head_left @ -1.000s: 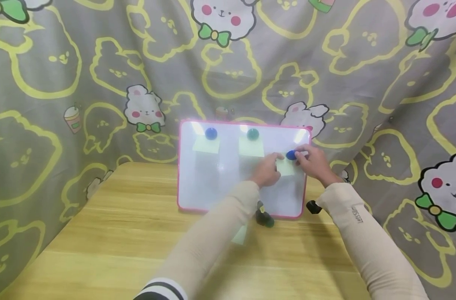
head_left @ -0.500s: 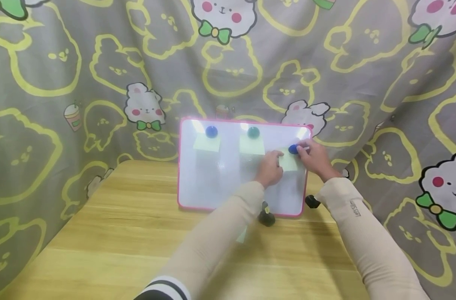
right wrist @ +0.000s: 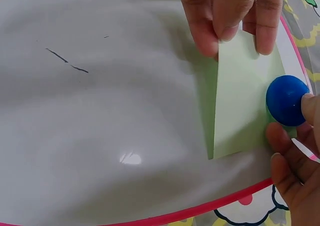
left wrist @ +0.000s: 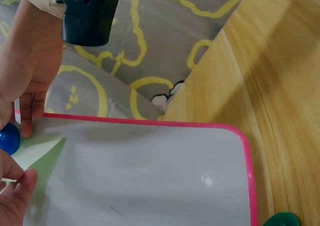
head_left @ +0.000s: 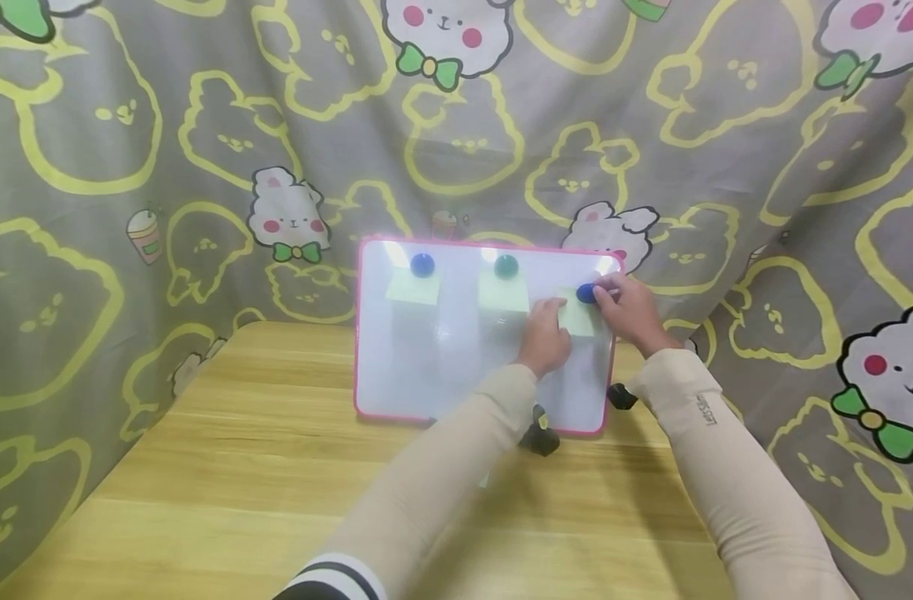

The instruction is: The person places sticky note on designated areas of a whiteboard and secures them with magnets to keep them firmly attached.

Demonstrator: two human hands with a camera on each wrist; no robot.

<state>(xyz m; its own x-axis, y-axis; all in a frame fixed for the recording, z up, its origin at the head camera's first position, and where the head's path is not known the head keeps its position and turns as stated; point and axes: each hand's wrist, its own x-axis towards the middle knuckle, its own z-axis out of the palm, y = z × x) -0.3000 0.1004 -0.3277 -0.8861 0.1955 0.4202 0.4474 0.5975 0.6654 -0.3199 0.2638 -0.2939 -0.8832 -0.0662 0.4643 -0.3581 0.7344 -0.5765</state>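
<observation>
A pale green sticky note [head_left: 579, 320] lies against the right part of a white magnetic board [head_left: 396, 358] with a pink rim. My left hand [head_left: 546, 337] pinches the note's left edge between thumb and fingers. At the note's upper right, my right hand [head_left: 631, 318] holds a round blue magnet [right wrist: 287, 101], its thumb on the magnet's side. In the right wrist view the magnet overlaps the note's edge; whether it touches the board I cannot tell. Part of the note lifts off the surface in the left wrist view.
Two more notes hang on the board, one under a blue magnet [head_left: 422, 265], the other under a green magnet [head_left: 506, 266]. A green round piece [left wrist: 282, 219] sits on the wooden table [head_left: 224, 467]. A patterned curtain [head_left: 336, 150] stands behind; my left forearm hides part of the tabletop.
The sticky note and the blue magnet have moved up the board, carried by both hands. My left hand has also shifted slightly right.
</observation>
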